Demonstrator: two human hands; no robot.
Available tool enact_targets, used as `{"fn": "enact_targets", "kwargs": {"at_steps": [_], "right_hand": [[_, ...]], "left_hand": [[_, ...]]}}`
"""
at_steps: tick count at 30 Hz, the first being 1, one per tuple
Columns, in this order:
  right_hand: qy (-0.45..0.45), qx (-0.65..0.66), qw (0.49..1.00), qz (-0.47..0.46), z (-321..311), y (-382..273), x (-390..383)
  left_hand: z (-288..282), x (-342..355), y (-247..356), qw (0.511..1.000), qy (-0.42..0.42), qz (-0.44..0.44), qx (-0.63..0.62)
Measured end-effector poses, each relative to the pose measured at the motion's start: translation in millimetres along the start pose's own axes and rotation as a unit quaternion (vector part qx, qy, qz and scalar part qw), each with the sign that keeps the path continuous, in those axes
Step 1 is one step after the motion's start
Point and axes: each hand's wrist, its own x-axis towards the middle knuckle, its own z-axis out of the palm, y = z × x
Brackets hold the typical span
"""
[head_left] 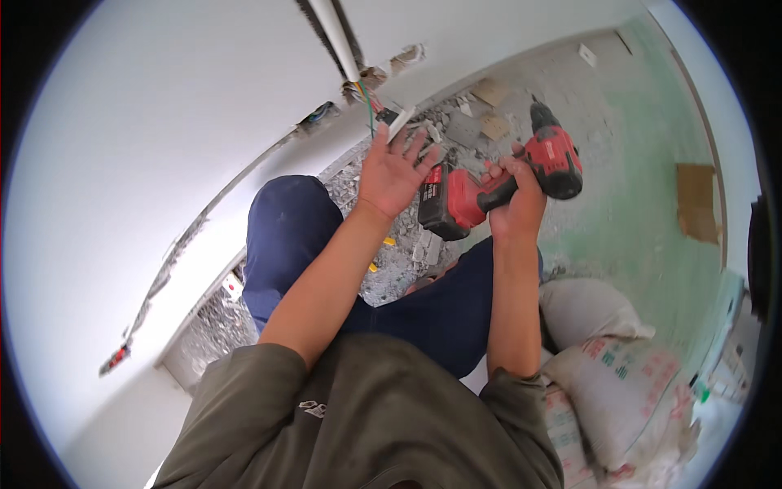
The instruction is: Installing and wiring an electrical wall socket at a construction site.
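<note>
Right hand (521,196) is gripping a red-and-black cordless drill (554,159) by its handle, left hand (393,178) is hovering open, fingers spreading, by a white plate (401,121), contact unclear

That red-and-black cordless drill (554,156) lies sideways in the right hand (520,200), chuck pointing away; a white plate (401,122) tilts just beside the left hand (391,178).

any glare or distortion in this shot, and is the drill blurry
Head view: fisheye bowing along the wall groove, black corners; head view: wall washed out brightest beside the knee; head view: drill in the right hand reads fairly sharp.
</note>
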Motion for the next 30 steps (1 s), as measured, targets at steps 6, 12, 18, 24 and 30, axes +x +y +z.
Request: {"fn": "enact_targets", "kwargs": {"at_steps": [6, 12, 18, 24, 30], "right_hand": [[-0.037, -0.042, 0.996, 0.072, 11.2, -21.3, -35.8], [-0.093, -0.043, 0.987, 0.125, 10.6, -56.4, -64.9], [-0.119, -0.137, 0.975, 0.132, 18.6, -58.4, -86.7], [-0.128, -0.152, 0.969, 0.148, 25.9, -51.4, -93.5], [-0.169, -0.261, 0.942, 0.125, 23.7, -55.8, -87.6]], "left_hand": [[4.7, 24.1, -8.3, 0.992, -0.062, 0.106, 0.011], [-2.3, 32.9, -20.6, 0.987, -0.044, 0.154, -0.017], [15.2, 25.3, -17.8, 0.956, 0.11, 0.268, 0.047], [27.8, 25.7, -12.5, 0.931, 0.158, 0.317, 0.087], [-13.6, 10.4, 33.4, 0.952, 0.082, 0.184, 0.229]]}}
